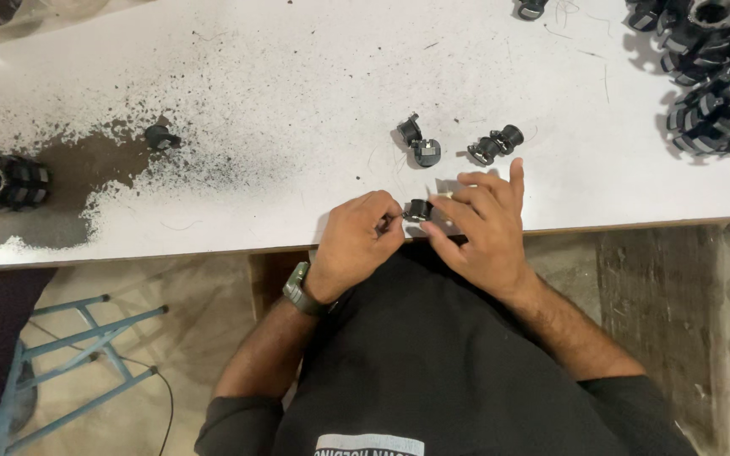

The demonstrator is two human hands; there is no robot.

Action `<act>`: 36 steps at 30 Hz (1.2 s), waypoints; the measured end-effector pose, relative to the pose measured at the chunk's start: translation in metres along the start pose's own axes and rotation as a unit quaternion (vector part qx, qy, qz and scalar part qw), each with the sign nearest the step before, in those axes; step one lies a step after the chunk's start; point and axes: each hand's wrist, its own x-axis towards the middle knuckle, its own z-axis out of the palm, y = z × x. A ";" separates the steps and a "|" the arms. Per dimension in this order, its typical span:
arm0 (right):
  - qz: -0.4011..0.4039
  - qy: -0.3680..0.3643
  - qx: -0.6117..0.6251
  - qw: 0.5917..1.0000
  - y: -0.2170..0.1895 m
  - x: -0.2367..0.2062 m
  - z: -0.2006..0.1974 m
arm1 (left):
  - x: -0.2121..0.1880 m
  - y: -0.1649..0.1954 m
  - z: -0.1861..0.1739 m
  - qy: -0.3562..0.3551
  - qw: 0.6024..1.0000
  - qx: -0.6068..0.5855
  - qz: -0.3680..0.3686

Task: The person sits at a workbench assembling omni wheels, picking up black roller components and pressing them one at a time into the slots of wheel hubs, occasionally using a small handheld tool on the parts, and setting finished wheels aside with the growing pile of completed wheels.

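The small black roller part (417,209) sits right at the near edge of the white worktop (297,76), caught between both hands. The left hand (356,241) has its grip curled nearly closed, thumb and forefinger pinching one end of the part; the right hand (482,226) pinches the other end with thumb and forefinger, while its remaining fingers are spread loosely and one points away from the body.

As for progress, I'd judge the work is partway: just beyond the grip, further from the person, lie two pairs of similar black pieces (418,142) and (495,143), apparently waiting or already handled; I cannot tell which. Far off to the right of the grip a heap of larger black wheels (716,72) is piled at the corner, and far to the left one such wheel (2,181) rests on a dark, worn patch of the surface, with a lone small piece (160,136) near it.

Both wrists are bent inward, forearms coming up from the lap, a watch (297,289) on the left wrist, elbows tucked close to the dark shirt
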 end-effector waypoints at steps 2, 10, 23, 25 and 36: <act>-0.015 0.021 0.043 0.999 -0.005 -0.008 -0.001 | -0.001 -0.001 0.008 0.020 1.000 0.005 0.011; -0.013 0.036 0.109 0.993 -0.012 -0.018 0.014 | -0.004 -0.004 0.024 0.078 0.993 -0.005 0.085; -0.029 0.022 0.055 0.998 -0.011 -0.014 0.010 | 0.000 -0.005 0.029 0.065 0.994 0.007 0.093; -0.019 0.027 0.037 0.999 -0.006 -0.013 0.007 | 0.006 -0.004 0.028 0.062 0.992 0.031 0.102; 0.073 0.093 -0.018 0.993 0.033 -0.011 -0.011 | 0.081 0.003 0.034 -0.001 0.971 0.236 -0.040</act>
